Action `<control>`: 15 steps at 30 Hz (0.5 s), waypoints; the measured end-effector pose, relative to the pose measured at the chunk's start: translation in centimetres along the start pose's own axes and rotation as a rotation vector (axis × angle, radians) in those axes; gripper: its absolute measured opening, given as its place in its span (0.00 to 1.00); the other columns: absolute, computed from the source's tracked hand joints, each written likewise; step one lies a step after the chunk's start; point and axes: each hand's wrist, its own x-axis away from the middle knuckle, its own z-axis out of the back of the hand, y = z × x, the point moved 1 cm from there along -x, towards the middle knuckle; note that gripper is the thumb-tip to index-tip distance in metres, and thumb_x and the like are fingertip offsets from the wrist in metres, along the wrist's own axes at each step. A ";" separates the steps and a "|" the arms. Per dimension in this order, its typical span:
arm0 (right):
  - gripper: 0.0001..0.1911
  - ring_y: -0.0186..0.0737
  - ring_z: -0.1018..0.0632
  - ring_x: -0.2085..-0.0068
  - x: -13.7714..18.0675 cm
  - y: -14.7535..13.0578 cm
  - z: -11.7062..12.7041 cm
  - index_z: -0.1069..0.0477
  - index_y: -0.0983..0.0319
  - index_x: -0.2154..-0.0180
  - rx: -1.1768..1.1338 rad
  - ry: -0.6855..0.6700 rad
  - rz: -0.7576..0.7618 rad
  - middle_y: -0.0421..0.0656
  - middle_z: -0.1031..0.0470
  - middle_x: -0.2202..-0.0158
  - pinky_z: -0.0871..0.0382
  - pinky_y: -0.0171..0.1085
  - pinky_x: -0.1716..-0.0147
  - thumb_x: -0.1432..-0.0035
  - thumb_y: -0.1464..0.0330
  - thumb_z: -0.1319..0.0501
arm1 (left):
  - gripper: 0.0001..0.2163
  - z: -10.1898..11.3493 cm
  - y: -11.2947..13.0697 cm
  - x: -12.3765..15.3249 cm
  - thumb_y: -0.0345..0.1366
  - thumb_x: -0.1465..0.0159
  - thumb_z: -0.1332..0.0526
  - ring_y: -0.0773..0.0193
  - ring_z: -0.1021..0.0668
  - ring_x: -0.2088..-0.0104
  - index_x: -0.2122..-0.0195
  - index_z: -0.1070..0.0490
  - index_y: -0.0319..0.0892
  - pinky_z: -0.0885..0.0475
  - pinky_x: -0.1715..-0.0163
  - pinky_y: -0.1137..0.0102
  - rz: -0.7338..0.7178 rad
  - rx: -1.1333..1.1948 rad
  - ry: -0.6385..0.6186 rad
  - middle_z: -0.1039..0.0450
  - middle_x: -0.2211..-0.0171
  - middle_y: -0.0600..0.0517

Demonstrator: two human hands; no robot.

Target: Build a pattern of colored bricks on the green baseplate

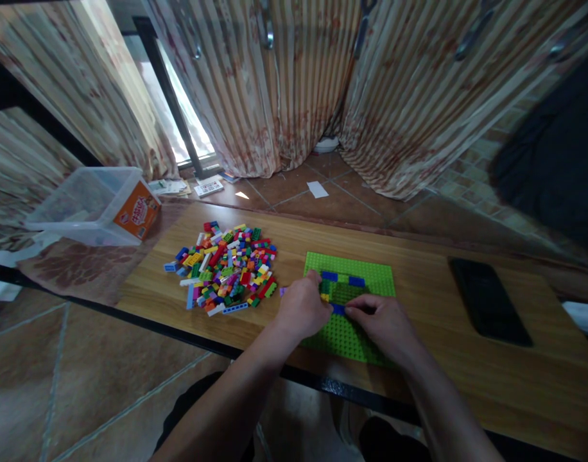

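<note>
A green studded baseplate (352, 343) lies on the wooden table under both hands. Toy bricks stand on it in a partial outline, with a blue brick (357, 282) at the far right and another blue brick (329, 276) at the far left. My left hand (304, 307) curls round the left side of these bricks, its index finger at the back and its thumb in front; the rest of its grip is hidden. Between the hands is a front blue brick (339, 309). My right hand (384, 321) has thumb and index finger pinched at that brick's right end.
A pile of loose, many-coloured toy bricks (226, 263) spreads left of the baseplate. A black phone (489, 300) lies to the right. A clear plastic bin (89, 221) with an orange label stands beyond the left end of the table (419, 256). Striped curtains (294, 83) hang behind.
</note>
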 end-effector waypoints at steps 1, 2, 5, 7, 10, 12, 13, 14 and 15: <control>0.11 0.44 0.22 0.70 0.0 0.0 0.0 0.22 0.59 0.73 0.000 -0.002 0.003 0.43 0.20 0.73 0.32 0.41 0.68 0.52 0.61 0.40 | 0.22 0.0 0.0 0.0 0.34 0.47 0.36 0.53 0.21 0.59 0.50 0.33 0.40 0.27 0.60 0.65 0.001 -0.001 0.000 0.22 0.61 0.45; 0.11 0.44 0.22 0.70 -0.1 0.0 0.0 0.22 0.59 0.73 0.000 -0.007 0.007 0.43 0.20 0.73 0.32 0.41 0.67 0.52 0.61 0.40 | 0.21 0.1 0.0 0.0 0.33 0.47 0.36 0.53 0.21 0.59 0.50 0.33 0.40 0.27 0.60 0.66 0.001 -0.002 0.001 0.22 0.61 0.45; 0.12 0.44 0.22 0.70 -0.2 0.2 -0.1 0.22 0.59 0.73 0.017 -0.011 0.014 0.44 0.20 0.72 0.32 0.41 0.67 0.52 0.60 0.40 | 0.21 0.2 0.2 0.2 0.33 0.46 0.37 0.54 0.21 0.58 0.51 0.34 0.40 0.27 0.59 0.66 0.010 -0.014 -0.011 0.22 0.61 0.45; 0.13 0.45 0.22 0.69 -0.2 0.4 -0.2 0.22 0.59 0.73 0.034 -0.008 0.011 0.44 0.20 0.72 0.32 0.42 0.66 0.53 0.59 0.41 | 0.21 0.3 0.3 0.4 0.33 0.46 0.37 0.54 0.21 0.58 0.50 0.34 0.40 0.27 0.59 0.66 0.018 -0.025 -0.023 0.22 0.61 0.45; 0.14 0.47 0.21 0.67 -0.3 0.8 -0.1 0.21 0.59 0.73 0.035 -0.025 0.003 0.45 0.19 0.70 0.31 0.42 0.65 0.53 0.57 0.41 | 0.21 0.4 0.4 0.6 0.33 0.46 0.38 0.52 0.20 0.58 0.50 0.34 0.39 0.26 0.60 0.65 0.011 -0.038 -0.027 0.22 0.61 0.43; 0.16 0.47 0.21 0.67 -0.5 1.0 0.1 0.21 0.58 0.72 0.050 -0.061 -0.011 0.44 0.19 0.70 0.31 0.43 0.65 0.53 0.55 0.41 | 0.22 0.3 0.3 0.6 0.34 0.47 0.38 0.52 0.20 0.59 0.50 0.33 0.38 0.26 0.61 0.65 -0.008 -0.027 -0.027 0.22 0.60 0.42; 0.16 0.47 0.20 0.68 -0.6 1.1 0.2 0.20 0.57 0.72 0.058 -0.079 -0.016 0.43 0.18 0.70 0.30 0.43 0.65 0.54 0.54 0.41 | 0.22 0.3 0.2 0.5 0.34 0.47 0.38 0.52 0.20 0.59 0.50 0.33 0.38 0.26 0.62 0.65 -0.015 -0.013 -0.030 0.22 0.61 0.42; 0.17 0.48 0.20 0.67 -0.6 1.2 0.3 0.20 0.57 0.72 0.062 -0.088 -0.016 0.43 0.18 0.70 0.30 0.42 0.66 0.54 0.53 0.41 | 0.22 0.3 0.0 0.5 0.35 0.48 0.37 0.52 0.20 0.60 0.51 0.33 0.38 0.25 0.63 0.66 -0.022 0.003 -0.036 0.22 0.61 0.42; 0.18 0.48 0.20 0.67 -0.7 1.3 0.4 0.20 0.56 0.73 0.065 -0.089 -0.019 0.43 0.18 0.70 0.29 0.42 0.66 0.55 0.52 0.41 | 0.22 0.3 -0.1 0.5 0.36 0.48 0.37 0.52 0.20 0.61 0.51 0.32 0.39 0.25 0.64 0.66 -0.028 0.020 -0.044 0.22 0.61 0.43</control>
